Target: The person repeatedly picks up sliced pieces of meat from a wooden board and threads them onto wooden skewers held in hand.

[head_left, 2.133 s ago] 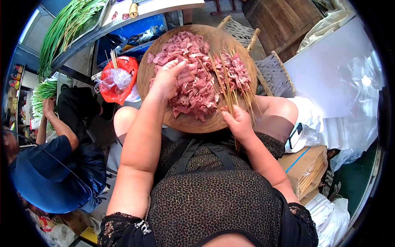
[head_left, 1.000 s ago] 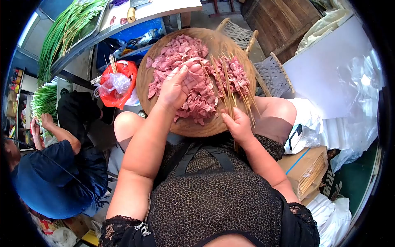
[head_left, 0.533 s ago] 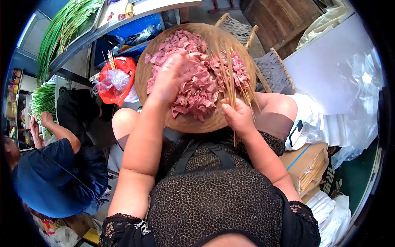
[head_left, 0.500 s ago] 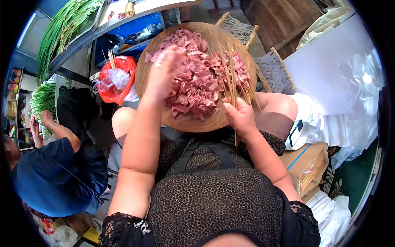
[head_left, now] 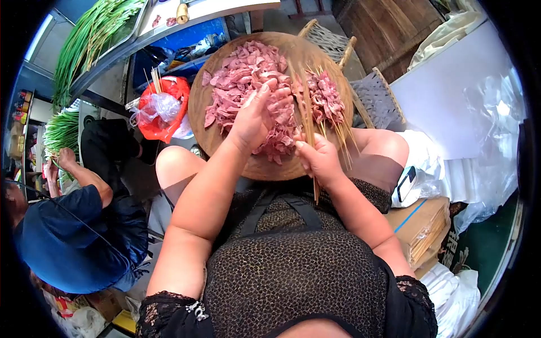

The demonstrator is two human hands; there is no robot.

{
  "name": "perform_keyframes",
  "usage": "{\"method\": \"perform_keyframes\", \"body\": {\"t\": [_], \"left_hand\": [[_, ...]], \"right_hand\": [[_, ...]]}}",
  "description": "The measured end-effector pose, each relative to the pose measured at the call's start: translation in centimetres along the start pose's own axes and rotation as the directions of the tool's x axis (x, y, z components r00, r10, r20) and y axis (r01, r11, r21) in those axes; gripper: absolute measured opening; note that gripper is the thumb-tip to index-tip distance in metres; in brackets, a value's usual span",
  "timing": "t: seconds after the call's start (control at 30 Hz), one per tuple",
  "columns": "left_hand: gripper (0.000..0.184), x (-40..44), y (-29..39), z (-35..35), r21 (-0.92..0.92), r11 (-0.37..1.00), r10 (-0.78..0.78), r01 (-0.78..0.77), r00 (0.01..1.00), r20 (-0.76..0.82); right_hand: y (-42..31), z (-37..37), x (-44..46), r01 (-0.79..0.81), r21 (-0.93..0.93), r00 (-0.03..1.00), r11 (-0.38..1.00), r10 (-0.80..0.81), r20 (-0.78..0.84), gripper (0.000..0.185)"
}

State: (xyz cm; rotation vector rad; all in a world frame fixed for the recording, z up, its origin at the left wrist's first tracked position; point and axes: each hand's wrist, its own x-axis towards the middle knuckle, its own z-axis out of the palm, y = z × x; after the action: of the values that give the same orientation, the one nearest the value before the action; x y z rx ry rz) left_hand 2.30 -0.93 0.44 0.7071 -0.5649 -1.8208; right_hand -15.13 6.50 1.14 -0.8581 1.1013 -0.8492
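A round wooden board (head_left: 200, 107) lies in front of my knees, with a heap of sliced raw meat (head_left: 245, 65) on its left and middle. My right hand (head_left: 319, 156) is closed round a bundle of thin wooden skewers (head_left: 307, 121) that point up over the board. Over the heap, my left hand (head_left: 257, 119) has its fingers apart, palm toward the skewers, and nothing shows in it. Several skewers threaded with meat (head_left: 327, 98) lie at the board's right side, their bare ends toward my right knee.
A red plastic bag (head_left: 177, 93) with skewers is left of the board. Beyond it stands a table (head_left: 225, 8) with green stalks (head_left: 93, 42). A co-worker (head_left: 70, 236) sits at far left. Woven stools (head_left: 375, 101) are at right; a phone (head_left: 406, 184) and cardboard (head_left: 420, 225) lie nearer.
My left hand has come down and right from the upper left of the heap, its fingers now spread. My right hand and the skewer bundle have shifted slightly left, away from the threaded skewers.
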Motion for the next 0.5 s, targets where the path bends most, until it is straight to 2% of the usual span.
{"method": "perform_keyframes", "body": {"t": [0.07, 0.13, 0.17, 0.2, 0.27, 0.33, 0.5], "left_hand": [[0.036, 0.2, -0.3, 0.4, -0.098, 0.989, 0.113, -0.112, 0.994, 0.007], [0.029, 0.6, -0.1, -0.1, -0.116, 0.975, 0.177, -0.188, 0.979, -0.097], [0.026, 0.9, -0.4, -0.6, -0.089, 0.971, 0.206, -0.220, 0.968, -0.144], [0.024, 1.2, -0.8, -0.9, -0.060, 0.966, 0.237, -0.252, 0.953, -0.188], [0.024, 0.5, -0.9, 0.2, -0.129, 0.971, 0.158, -0.204, 0.941, -0.299], [0.019, 1.0, -1.4, 0.5, -0.178, 0.951, 0.195, -0.253, 0.937, -0.289], [0.017, 0.4, -2.9, 2.0, -0.187, 0.960, 0.156, -0.210, 0.951, -0.267]], "right_hand": [[0.4, 0.3, 0.0, -0.005, 0.032, 1.000, 0.999, 0.004, 0.020, 0.019], [1.3, 0.4, -0.1, -0.008, 0.055, 1.000, 0.998, 0.008, 0.004, 0.021], [1.2, 0.4, -0.6, -0.013, -0.031, 1.000, 0.999, 0.013, -0.012, 0.022], [1.8, 0.4, -0.5, -0.014, -0.034, 1.000, 0.999, 0.014, -0.007, 0.022], [3.8, 0.4, -0.2, 0.075, 0.040, 0.997, 0.996, -0.075, -0.009, 0.021], [3.9, 0.6, -0.4, 0.086, 0.003, 0.996, 0.996, -0.086, -0.004, 0.020], [3.4, 0.9, -0.6, 0.106, -0.020, 0.992, 0.994, -0.107, -0.067, 0.016]]}}
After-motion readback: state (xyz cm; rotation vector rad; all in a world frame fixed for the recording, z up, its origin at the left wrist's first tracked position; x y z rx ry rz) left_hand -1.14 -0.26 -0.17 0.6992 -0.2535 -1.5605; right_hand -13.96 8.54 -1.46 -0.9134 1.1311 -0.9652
